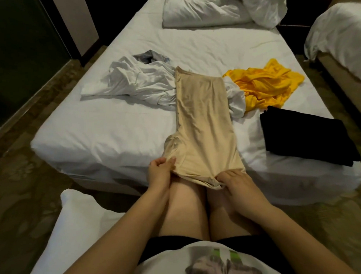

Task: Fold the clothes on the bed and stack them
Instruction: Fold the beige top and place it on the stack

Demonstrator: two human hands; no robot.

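My right hand (235,182) has its fingertips hidden under the beige garment (204,123), which also covers part of the white garment (136,83), and the top edge crops the rumpled duvet (221,6).

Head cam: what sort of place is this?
Probably a hotel twin room, though a home bedroom is possible: a white-sheeted bed, a second bed in matching white linen close on the right, and patterned carpet on the floor.
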